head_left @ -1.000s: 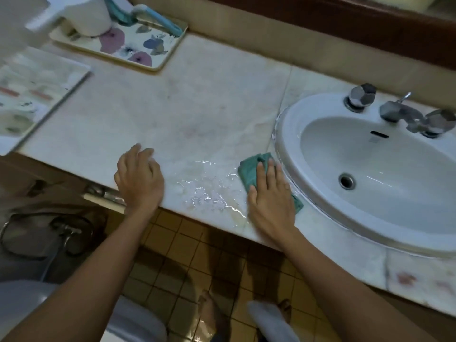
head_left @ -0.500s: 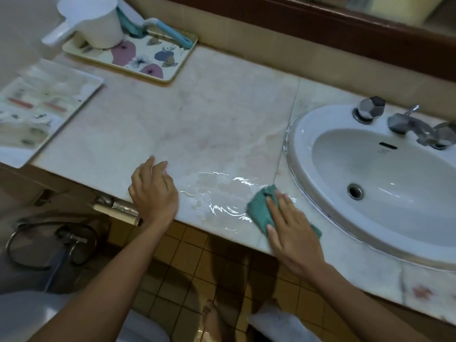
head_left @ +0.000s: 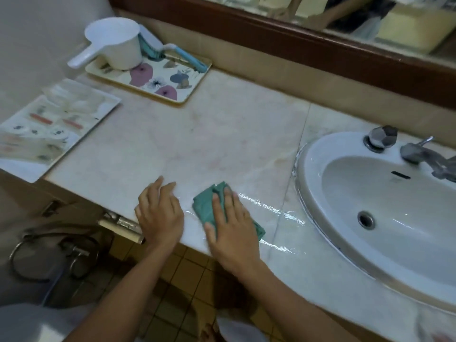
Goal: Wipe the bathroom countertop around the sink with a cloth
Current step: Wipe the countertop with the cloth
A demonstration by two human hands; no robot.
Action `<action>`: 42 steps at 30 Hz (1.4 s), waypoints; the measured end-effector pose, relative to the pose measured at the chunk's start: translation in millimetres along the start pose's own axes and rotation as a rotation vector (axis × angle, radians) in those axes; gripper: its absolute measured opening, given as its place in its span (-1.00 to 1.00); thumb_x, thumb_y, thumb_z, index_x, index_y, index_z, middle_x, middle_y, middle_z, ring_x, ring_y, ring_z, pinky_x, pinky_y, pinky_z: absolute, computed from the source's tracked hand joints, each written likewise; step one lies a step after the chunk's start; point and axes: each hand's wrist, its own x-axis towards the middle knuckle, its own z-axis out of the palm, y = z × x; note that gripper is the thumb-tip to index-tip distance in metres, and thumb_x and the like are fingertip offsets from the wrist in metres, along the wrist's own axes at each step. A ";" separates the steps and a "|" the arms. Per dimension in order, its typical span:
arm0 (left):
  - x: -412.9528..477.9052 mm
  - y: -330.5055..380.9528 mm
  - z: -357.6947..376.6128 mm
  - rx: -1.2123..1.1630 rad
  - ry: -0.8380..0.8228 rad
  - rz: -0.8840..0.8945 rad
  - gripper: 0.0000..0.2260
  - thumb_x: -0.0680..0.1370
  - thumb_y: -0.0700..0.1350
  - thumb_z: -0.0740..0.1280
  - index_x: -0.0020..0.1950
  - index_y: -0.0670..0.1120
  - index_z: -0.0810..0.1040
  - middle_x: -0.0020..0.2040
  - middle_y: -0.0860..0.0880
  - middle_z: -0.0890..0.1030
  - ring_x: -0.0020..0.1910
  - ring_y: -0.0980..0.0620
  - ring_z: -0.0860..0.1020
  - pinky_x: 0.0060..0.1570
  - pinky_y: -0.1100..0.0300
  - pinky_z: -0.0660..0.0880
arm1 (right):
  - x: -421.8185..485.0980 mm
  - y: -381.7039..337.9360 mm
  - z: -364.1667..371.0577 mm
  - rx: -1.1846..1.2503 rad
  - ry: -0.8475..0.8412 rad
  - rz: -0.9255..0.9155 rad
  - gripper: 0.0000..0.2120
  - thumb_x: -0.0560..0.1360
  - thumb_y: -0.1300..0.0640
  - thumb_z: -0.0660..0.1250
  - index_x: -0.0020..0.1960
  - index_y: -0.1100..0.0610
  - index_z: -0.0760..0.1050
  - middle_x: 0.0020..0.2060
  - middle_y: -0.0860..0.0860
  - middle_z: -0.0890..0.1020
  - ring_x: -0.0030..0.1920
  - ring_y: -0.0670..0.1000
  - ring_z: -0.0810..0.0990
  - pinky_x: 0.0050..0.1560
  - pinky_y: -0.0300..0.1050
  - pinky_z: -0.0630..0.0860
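A folded teal cloth lies on the pale marble countertop near its front edge, left of the white oval sink. My right hand presses flat on the cloth with straight fingers. My left hand rests palm down on the counter just left of the cloth, fingers straight, holding nothing. A wet streak glistens between the cloth and the sink rim.
A flowered tray at the back left carries a white scoop and a blue-handled brush. A flat white tray overhangs the counter's left end. Metal taps stand behind the basin. Tiled floor lies below.
My right hand has slid the cloth leftward, away from the sink rim toward my left hand, leaving a wet trail behind it. The left hand stayed put on the counter.
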 end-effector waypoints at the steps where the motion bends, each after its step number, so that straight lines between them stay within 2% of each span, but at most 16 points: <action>1: -1.0 0.8 -0.8 -0.002 -0.009 -0.001 -0.73 0.58 -0.16 0.22 0.22 -0.01 0.57 0.40 0.00 0.45 0.35 -0.10 0.35 0.19 -0.10 0.33 | -18.6 3.6 0.3 -0.030 -0.009 -0.064 -0.40 0.60 -0.13 -0.01 0.57 0.05 0.01 0.57 0.06 -0.02 0.56 0.06 -0.07 0.47 -0.03 0.00; 5: -2.0 4.3 -1.6 -0.006 -0.011 -0.030 -0.75 0.58 -0.17 0.23 0.21 0.00 0.57 0.40 0.02 0.44 0.36 -0.07 0.34 0.21 -0.10 0.32 | -61.8 70.0 -16.1 -0.086 -0.043 -0.112 -0.43 0.59 -0.11 0.02 0.56 0.03 0.09 0.56 0.02 0.06 0.54 0.04 0.06 0.43 0.02 0.23; 8: -2.0 5.5 -0.2 0.026 -0.002 -0.028 -0.76 0.58 -0.18 0.25 0.21 0.00 0.57 0.40 0.02 0.45 0.35 -0.08 0.36 0.18 -0.11 0.34 | -33.7 110.5 -31.5 -0.114 -0.046 0.035 -0.40 0.58 -0.14 -0.10 0.57 0.04 0.02 0.56 0.01 -0.01 0.55 0.02 0.00 0.47 -0.01 0.14; 10: -1.4 4.5 1.1 0.035 0.000 -0.025 -0.76 0.58 -0.18 0.25 0.21 0.00 0.57 0.40 0.01 0.45 0.34 -0.09 0.36 0.16 -0.11 0.35 | 11.2 119.0 -36.6 -0.110 0.018 0.169 -0.37 0.56 -0.13 -0.14 0.58 0.09 -0.01 0.56 0.06 0.00 0.55 0.06 -0.01 0.50 -0.01 0.04; 14: 0.0 2.3 3.6 0.041 0.022 -0.024 -0.71 0.55 -0.16 0.19 0.19 0.00 0.60 0.38 0.01 0.48 0.31 -0.11 0.41 0.12 -0.09 0.38 | 106.4 99.4 -39.7 -0.059 0.053 0.346 -0.41 0.62 -0.08 -0.07 0.57 0.14 -0.09 0.56 0.13 -0.06 0.55 0.10 -0.09 0.50 0.05 -0.03; 16: 0.3 1.6 4.0 0.039 0.026 -0.016 -0.68 0.52 -0.14 0.16 0.18 0.00 0.60 0.38 0.01 0.48 0.30 -0.11 0.42 0.11 -0.09 0.40 | 136.3 70.4 -35.1 -0.040 0.026 0.319 -0.41 0.63 -0.07 -0.07 0.58 0.13 -0.12 0.56 0.13 -0.10 0.55 0.09 -0.13 0.50 0.05 -0.05; 18: 0.6 1.7 3.1 0.030 0.022 -0.011 -0.67 0.52 -0.13 0.13 0.18 0.01 0.60 0.38 0.01 0.49 0.30 -0.10 0.42 0.11 -0.08 0.40 | 142.1 33.2 -24.8 -0.022 0.009 0.207 -0.40 0.63 -0.08 -0.07 0.58 0.12 -0.12 0.56 0.12 -0.11 0.55 0.08 -0.15 0.50 0.02 -0.09; 22: 2.2 5.7 -2.7 -0.062 -0.002 -0.083 -0.64 0.58 0.02 0.04 0.21 0.02 0.56 0.40 0.06 0.45 0.33 -0.02 0.38 0.21 -0.02 0.32 | 77.6 -26.6 4.2 0.036 -0.022 -0.081 -0.42 0.62 -0.07 -0.01 0.58 0.09 -0.04 0.57 0.10 -0.07 0.56 0.06 -0.11 0.49 -0.05 -0.09; 25: 2.0 7.5 -8.9 -0.175 0.009 -0.112 -0.61 0.58 0.05 0.02 0.23 0.01 0.54 0.40 0.07 0.46 0.33 0.02 0.38 0.21 0.09 0.26 | 7.5 -12.3 4.0 -0.044 -0.057 -0.247 -0.43 0.61 -0.10 0.02 0.57 0.06 0.05 0.56 0.05 0.04 0.55 0.05 0.00 0.45 -0.03 0.10; 27: 1.4 5.2 -12.5 -0.190 -0.035 -0.089 -0.59 0.55 0.06 0.03 0.23 0.00 0.56 0.40 0.05 0.45 0.35 -0.01 0.38 0.23 0.06 0.27 | -16.0 26.6 -6.3 -0.083 -0.099 -0.288 -0.43 0.61 -0.12 0.00 0.57 0.00 0.00 0.57 -0.01 0.00 0.56 0.01 -0.02 0.46 -0.04 0.16; 29: 2.4 -1.3 -17.4 -0.164 -0.117 -0.042 -0.60 0.53 0.08 0.08 0.23 0.00 0.56 0.45 0.03 0.38 0.40 -0.02 0.32 0.30 -0.07 0.28 | -13.5 65.7 -21.0 -0.114 -0.096 -0.239 -0.42 0.60 -0.14 -0.02 0.57 -0.02 -0.01 0.57 -0.04 -0.01 0.55 -0.01 -0.02 0.46 -0.03 0.18; 31: 10.1 -14.9 -24.4 -0.047 -0.144 -0.023 -0.68 0.54 0.04 0.21 0.26 0.03 0.53 0.52 0.01 0.26 0.48 -0.05 0.18 0.35 -0.16 0.18 | 13.2 88.9 -31.0 -0.137 -0.086 -0.118 -0.41 0.58 -0.16 -0.08 0.57 -0.01 -0.01 0.57 -0.02 -0.01 0.55 0.00 -0.02 0.47 -0.01 0.15; 33: 30.5 -33.9 -31.8 0.082 -0.123 -0.101 -0.68 0.57 0.00 0.27 0.32 0.06 0.47 0.58 0.00 0.11 0.53 -0.08 0.04 0.38 -0.17 0.07 | 57.5 93.2 -33.9 -0.130 -0.049 0.019 -0.37 0.55 -0.17 -0.15 0.58 0.03 -0.01 0.57 0.03 0.00 0.55 0.04 -0.02 0.48 0.00 0.09; 36: 73.1 -65.9 -39.6 0.147 -0.133 -0.286 -0.60 0.60 0.06 0.19 0.44 0.08 0.34 0.60 0.02 -0.03 0.56 -0.04 -0.08 0.42 -0.14 -0.05 | 129.7 78.1 -32.5 -0.119 0.013 0.150 -0.38 0.58 -0.14 -0.14 0.58 0.09 -0.03 0.56 0.11 0.00 0.55 0.11 -0.04 0.48 0.06 0.06; 39: 98.9 -83.4 -34.3 0.144 -0.135 -0.366 -0.58 0.62 0.09 0.14 0.49 0.11 0.27 0.60 0.03 0.00 0.56 0.00 -0.06 0.43 -0.12 -0.04 | 191.2 41.0 -27.8 -0.082 -0.007 0.180 -0.41 0.63 -0.09 -0.06 0.58 0.10 -0.09 0.56 0.13 -0.07 0.55 0.12 -0.09 0.48 0.08 0.00; 42: 101.8 -85.1 -25.3 0.170 -0.040 -0.387 -0.63 0.63 0.08 0.11 0.45 0.18 0.32 0.59 0.06 0.10 0.55 0.01 0.01 0.40 -0.11 0.03 | 219.6 -14.2 -14.0 -0.077 -0.033 0.111 -0.40 0.63 -0.09 -0.07 0.58 0.12 -0.11 0.56 0.16 -0.09 0.55 0.14 -0.11 0.48 0.07 -0.03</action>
